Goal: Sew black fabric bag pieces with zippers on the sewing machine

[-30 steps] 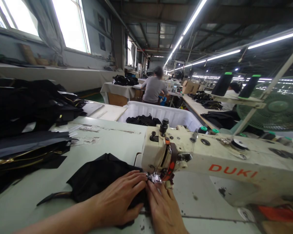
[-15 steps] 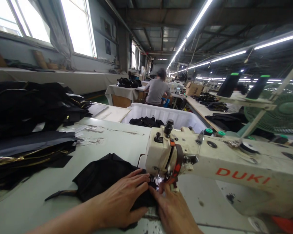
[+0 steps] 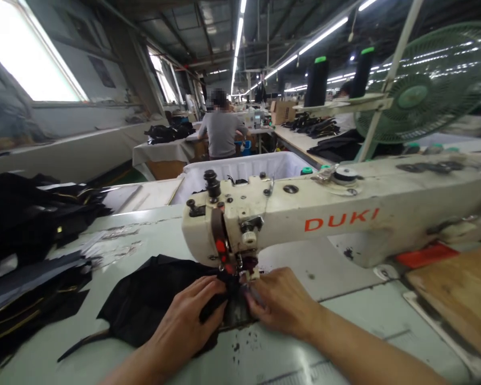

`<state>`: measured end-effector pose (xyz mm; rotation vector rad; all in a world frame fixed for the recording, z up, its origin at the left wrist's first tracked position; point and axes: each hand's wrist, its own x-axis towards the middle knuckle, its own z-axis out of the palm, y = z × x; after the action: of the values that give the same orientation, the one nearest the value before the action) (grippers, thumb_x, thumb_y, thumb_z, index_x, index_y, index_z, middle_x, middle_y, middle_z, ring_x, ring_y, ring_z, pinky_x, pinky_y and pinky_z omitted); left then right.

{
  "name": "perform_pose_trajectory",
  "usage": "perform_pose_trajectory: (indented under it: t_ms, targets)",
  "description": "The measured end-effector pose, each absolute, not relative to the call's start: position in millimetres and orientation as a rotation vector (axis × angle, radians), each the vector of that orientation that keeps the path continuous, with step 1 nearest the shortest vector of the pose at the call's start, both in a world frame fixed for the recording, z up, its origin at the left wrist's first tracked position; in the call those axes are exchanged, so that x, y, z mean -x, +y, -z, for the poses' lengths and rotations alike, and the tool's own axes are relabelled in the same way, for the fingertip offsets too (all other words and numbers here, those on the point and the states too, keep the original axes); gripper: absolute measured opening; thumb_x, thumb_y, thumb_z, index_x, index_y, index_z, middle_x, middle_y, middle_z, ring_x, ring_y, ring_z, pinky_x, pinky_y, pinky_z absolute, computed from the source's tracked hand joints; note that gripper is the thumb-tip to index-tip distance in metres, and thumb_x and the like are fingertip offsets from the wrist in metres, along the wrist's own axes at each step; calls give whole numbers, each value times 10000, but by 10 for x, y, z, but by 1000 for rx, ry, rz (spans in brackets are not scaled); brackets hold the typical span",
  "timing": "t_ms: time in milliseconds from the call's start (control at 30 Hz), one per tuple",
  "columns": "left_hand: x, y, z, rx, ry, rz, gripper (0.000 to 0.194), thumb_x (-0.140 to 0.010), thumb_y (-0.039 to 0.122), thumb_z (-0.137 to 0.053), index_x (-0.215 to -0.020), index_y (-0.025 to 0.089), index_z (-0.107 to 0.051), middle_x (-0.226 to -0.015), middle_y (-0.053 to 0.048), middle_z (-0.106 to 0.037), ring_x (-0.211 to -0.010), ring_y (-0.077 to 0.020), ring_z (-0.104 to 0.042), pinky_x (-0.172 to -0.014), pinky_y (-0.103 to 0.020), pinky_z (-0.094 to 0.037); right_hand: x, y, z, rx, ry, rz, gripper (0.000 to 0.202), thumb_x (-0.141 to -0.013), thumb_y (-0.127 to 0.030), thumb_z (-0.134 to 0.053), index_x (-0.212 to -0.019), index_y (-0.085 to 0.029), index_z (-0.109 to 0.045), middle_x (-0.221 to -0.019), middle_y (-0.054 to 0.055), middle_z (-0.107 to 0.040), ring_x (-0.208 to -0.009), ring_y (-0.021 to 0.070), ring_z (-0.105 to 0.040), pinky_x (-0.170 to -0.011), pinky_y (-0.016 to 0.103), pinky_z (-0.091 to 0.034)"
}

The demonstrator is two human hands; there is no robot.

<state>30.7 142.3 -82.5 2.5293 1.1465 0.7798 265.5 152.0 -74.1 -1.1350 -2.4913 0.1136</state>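
A black fabric piece (image 3: 144,299) lies on the sewing machine's bed, its right edge under the machine head and a narrow dark strip (image 3: 84,342) trailing from its left side. My left hand (image 3: 192,315) is closed on the fabric, with a fold of it between thumb and fingers, just left of the needle area. Close by the presser foot, on its right, my right hand (image 3: 284,299) has its fingers pinched together. Something greyish shows at those fingertips, too blurred to name. The sewing machine (image 3: 280,208) stands over both hands, and its head hides the needle.
Heaps of black fabric with gold zippers (image 3: 36,315) lie at the left. Behind the machine is a white bin (image 3: 272,163). A green fan (image 3: 412,99) and thread cones (image 3: 316,83) stand at the right. A person (image 3: 223,131) sits farther back.
The view has turned right and down. My left hand has gone from lying flat with fingers spread to curled on the fabric. My right hand has shifted out to the right of the presser foot.
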Motion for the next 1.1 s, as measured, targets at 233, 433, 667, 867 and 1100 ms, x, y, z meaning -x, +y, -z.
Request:
perform_pose_trajectory:
  t_ms: [233,433,667,867,1100]
  targets:
    - [-293,1439,818,-2677,1062,-829,170,-936,172,-547,-1100,209,-576,-1091,-54,-647,-1037,-160,-631,-933,-236,-492,-2577,1490,827,1010,-2479,-62,275,-964,-275,-549,-1227,-238,-476,-962,-15,-738,-714,178,-693,-549,289,-352]
    - [-394,1403,794,-2798,1163,-793,247,-853,279,-681,-1068,206,-583,-1018,-58,-662,-1002,-243,-623,-916,-376,-515,-2566,1486,837,895,-2556,22,206,-964,-192,-556,-1160,-204,-494,-785,-47,-718,-627,157,-674,-522,306,-334]
    - [-518,1358,791,-2675,1286,-834,149,-854,91,-546,-950,202,-573,-926,-36,-649,-891,-220,-612,-872,-381,-509,-2516,1509,896,822,-2490,85,117,-982,-153,-482,-896,-199,-547,-650,-51,-639,-519,145,-586,-502,314,-332]
    - [-483,1364,758,-2784,973,-948,213,-985,126,-405,-909,189,-594,-871,-22,-675,-845,-173,-636,-926,-352,-477,-2545,1467,887,501,-2552,377,249,-924,-40,-376,-928,-107,-617,-606,-4,-567,-476,167,-500,-513,336,-360]
    - [-440,1360,758,-2883,951,-799,287,-1043,196,-352,-965,194,-627,-993,-21,-711,-1011,-165,-653,-1012,-327,-439,-2566,1457,867,503,-2657,362,195,-854,-29,-481,-961,-87,-633,-626,5,-578,-488,176,-509,-510,344,-379]
